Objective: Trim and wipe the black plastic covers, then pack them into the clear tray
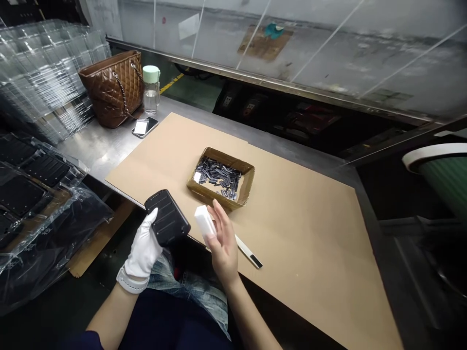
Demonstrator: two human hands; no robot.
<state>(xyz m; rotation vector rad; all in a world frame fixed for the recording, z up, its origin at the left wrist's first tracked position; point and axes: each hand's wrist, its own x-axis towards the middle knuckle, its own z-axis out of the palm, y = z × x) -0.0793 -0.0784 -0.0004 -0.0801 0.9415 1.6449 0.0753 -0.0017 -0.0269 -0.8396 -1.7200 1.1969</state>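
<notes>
My left hand [142, 248], in a white glove, grips a black ribbed plastic cover [168, 218] by its lower left side. The cover is tilted above the table's front edge. Bare-skinned, my right hand [224, 243] pinches a white rectangular block [205, 221] between thumb and fingers, just right of the cover and apart from it. Beyond both hands stands an open cardboard box [248, 187] with many small black strips [222, 176] inside. Partly hidden behind my right hand, a white tool with a dark end [248, 252] lies on the cardboard sheet [302, 218].
Black covers in plastic trays [40, 170] and clear wrap are at left, below stacked clear trays [47, 73]. A brown handbag [113, 90], a water bottle [151, 92] and a phone [145, 127] stand or lie at the back left. A grey ledge [292, 53] crosses the far side.
</notes>
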